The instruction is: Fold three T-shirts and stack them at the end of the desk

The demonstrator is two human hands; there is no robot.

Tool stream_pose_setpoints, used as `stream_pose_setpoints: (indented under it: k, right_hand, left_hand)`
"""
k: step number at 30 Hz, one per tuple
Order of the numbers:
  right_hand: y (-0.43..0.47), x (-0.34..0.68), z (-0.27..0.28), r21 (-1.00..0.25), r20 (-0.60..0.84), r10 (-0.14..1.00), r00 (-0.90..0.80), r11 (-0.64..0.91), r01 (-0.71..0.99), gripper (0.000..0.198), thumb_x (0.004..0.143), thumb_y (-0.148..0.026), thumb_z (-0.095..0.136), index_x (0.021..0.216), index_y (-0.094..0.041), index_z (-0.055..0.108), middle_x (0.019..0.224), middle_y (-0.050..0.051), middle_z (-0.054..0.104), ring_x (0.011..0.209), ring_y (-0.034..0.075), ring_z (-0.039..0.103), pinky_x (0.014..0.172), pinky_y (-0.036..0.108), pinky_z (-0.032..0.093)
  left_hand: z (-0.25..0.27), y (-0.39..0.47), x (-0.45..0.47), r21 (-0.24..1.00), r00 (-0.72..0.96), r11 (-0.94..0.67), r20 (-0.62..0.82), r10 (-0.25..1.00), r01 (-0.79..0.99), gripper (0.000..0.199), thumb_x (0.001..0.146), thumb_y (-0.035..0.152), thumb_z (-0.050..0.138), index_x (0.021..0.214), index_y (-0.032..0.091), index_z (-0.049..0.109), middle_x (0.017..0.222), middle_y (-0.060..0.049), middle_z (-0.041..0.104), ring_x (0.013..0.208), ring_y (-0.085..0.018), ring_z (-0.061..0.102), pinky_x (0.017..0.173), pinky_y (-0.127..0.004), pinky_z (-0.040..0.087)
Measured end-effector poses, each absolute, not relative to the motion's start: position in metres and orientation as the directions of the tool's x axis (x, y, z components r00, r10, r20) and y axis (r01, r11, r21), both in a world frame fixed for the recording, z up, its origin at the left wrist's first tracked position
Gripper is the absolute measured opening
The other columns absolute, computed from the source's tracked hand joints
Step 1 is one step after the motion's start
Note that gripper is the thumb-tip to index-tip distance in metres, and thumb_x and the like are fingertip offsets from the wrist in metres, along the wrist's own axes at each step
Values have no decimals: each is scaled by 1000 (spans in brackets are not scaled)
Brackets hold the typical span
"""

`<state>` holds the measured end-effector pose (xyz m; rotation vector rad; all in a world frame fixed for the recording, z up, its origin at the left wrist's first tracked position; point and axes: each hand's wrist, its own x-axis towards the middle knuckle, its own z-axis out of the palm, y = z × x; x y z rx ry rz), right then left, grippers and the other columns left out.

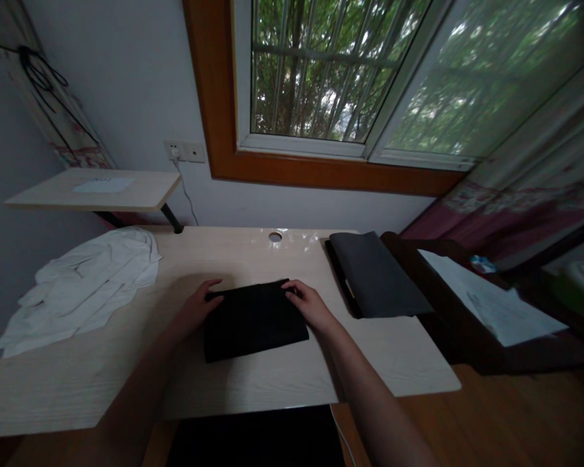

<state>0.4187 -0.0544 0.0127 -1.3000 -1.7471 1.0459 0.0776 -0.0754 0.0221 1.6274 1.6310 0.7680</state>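
A flat black folded cloth (255, 324) lies on the pale wooden desk (253, 259), roughly rectangular and slightly turned. At its far left corner is my left hand (202, 306), with the thumb over the edge and the fingers curved around the corner. My right hand (307, 303) grips the far right corner between thumb and fingers. What the fingertips do beneath the cloth is hidden.
A crumpled white cloth (87, 279) lies to the left, below a small raised shelf (150, 188). Dark grey flat folded pieces (377, 275) are stacked on the right. Beyond them, papers (491, 298) rest on a dark surface. A window (340, 78) is behind the desk.
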Motion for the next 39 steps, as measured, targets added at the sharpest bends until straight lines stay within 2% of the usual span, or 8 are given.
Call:
stream_pose_setpoints:
  k: [6, 11, 14, 18, 22, 27, 32, 39]
  right_hand:
    - [-56, 417, 8, -833, 184, 963, -195, 258, 489, 30, 91, -30, 53, 117, -23, 66, 87, 1, 64, 78, 18, 59, 74, 31, 48]
    - [-60, 413, 13, -681, 303, 932, -201, 359, 638, 32, 93, -21, 49, 121, -22, 65, 105, 7, 67, 95, 21, 64, 91, 38, 52]
    - [-68, 409, 26, -547, 368, 912, -181, 369, 751, 35, 92, -17, 52, 124, -22, 65, 108, 11, 65, 102, 26, 62, 96, 44, 53]
    - [-86, 391, 42, -452, 438, 874, -208, 415, 790, 42, 93, -14, 51, 132, -21, 63, 122, 13, 64, 117, 28, 58, 106, 47, 50]
    - [-98, 366, 39, -393, 413, 812, -412, 567, 724, 48, 97, -16, 47, 144, -18, 54, 147, 11, 55, 140, 25, 47, 119, 46, 41]
    - [-97, 356, 21, -308, 309, 786, -535, 615, 726, 54, 100, -28, 50, 152, -14, 44, 161, 13, 38, 150, 27, 34, 123, 49, 34]
    - [-87, 371, 14, -252, 280, 813, -511, 575, 778, 61, 102, -36, 51, 157, -16, 35, 164, 12, 30, 153, 27, 28, 124, 51, 28]
    - [-81, 396, 13, -247, 236, 851, -469, 520, 818, 60, 104, -41, 45, 160, -25, 30, 164, 9, 31, 153, 28, 26, 123, 59, 25]
  left_hand:
    - [10, -73, 79, 787, -146, 141, -65, 987, 601, 53, 82, 48, 64, 128, 21, 62, 101, -8, 74, 93, -27, 71, 84, -39, 54]
    - [11, -76, 79, 692, -194, 65, 109, 975, 719, 46, 88, 48, 58, 126, 21, 62, 87, -3, 68, 77, -22, 68, 75, -36, 55]
    - [28, -82, 83, 576, -130, -98, 341, 931, 812, 41, 94, 40, 51, 126, 18, 63, 104, -10, 67, 91, -24, 67, 87, -41, 56]
    - [53, -99, 103, 314, 144, -353, 533, 834, 881, 36, 100, 29, 44, 128, 19, 64, 122, -13, 67, 121, -27, 59, 108, -48, 47]
    - [47, -118, 136, 152, 408, -510, 432, 805, 846, 40, 101, 27, 41, 134, 18, 63, 137, -11, 65, 138, -28, 50, 118, -51, 38]
    - [19, -124, 153, 65, 435, -472, 297, 850, 879, 47, 102, 34, 39, 144, 20, 55, 153, -11, 52, 146, -30, 42, 118, -58, 34]
    - [11, -113, 140, 100, 372, -412, 281, 885, 906, 53, 101, 35, 42, 151, 18, 46, 161, -13, 39, 149, -32, 35, 121, -57, 30]
    - [7, -102, 110, 217, 263, -305, 201, 944, 927, 54, 103, 41, 35, 152, 21, 43, 160, -15, 40, 150, -33, 34, 119, -63, 25]
